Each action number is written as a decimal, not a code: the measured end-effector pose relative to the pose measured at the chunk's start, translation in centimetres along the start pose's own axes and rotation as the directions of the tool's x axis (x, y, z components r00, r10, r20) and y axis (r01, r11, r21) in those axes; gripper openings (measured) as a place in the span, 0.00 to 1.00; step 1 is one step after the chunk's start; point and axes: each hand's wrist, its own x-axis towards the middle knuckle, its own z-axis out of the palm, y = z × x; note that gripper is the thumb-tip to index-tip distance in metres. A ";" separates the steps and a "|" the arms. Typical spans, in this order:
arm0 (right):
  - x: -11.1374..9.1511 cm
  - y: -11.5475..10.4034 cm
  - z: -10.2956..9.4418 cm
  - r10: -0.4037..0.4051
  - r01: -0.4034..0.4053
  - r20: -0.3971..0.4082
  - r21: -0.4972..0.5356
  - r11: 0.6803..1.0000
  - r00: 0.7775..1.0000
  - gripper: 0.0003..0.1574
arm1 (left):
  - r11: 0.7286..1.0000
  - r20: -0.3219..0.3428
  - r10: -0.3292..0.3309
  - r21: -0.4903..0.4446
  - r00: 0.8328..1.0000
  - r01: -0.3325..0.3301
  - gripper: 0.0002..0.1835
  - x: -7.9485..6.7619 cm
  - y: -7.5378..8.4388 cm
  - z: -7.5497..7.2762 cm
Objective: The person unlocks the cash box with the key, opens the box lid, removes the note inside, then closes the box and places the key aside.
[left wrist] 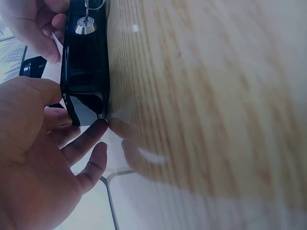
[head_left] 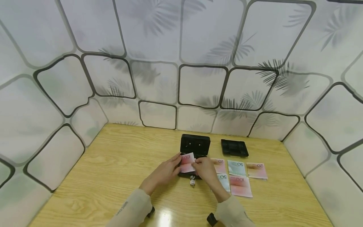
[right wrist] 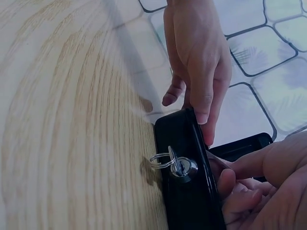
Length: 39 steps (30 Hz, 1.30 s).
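Note:
An open black cash box stands on the table with its lid raised at the back. A key on a ring sits in the front lock. Over the box's left part lies a red 100 banknote. My right hand pinches this note at its right edge, thumb and fingers curled. My left hand rests along the box's left end, fingers fairly straight and the thumb at the front rim. In the left wrist view, fingertips of the left hand touch the box's end wall. The box's inside is mostly hidden.
To the right of the box several banknotes lie in rows, among them a green 50, a 20 and a red 100. A black tray lies behind them. A patterned curtain encloses the wooden table.

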 end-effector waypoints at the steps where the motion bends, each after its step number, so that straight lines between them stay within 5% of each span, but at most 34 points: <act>1: 0.0 0.1 -0.1 0.003 -0.003 -0.005 0.004 1.000 1.000 0.14 | 1.000 -0.002 0.000 0.000 1.000 0.000 0.29 0.0 0.0 0.0; 20: -0.8 -0.3 -3.0 0.086 -0.067 -0.089 0.193 0.979 0.992 0.08 | 1.000 0.015 -0.015 0.017 1.000 0.015 0.29 0.1 0.2 0.1; 28: -1.6 -1.6 -5.0 0.130 -0.105 -0.046 0.362 0.926 0.990 0.10 | 1.000 0.008 -0.008 0.013 1.000 0.008 0.28 0.1 0.2 0.1; 39: -2.6 -0.8 -8.3 0.134 -0.116 -0.030 0.334 0.935 0.991 0.12 | 1.000 0.010 -0.002 0.028 1.000 0.002 0.28 0.0 0.4 0.0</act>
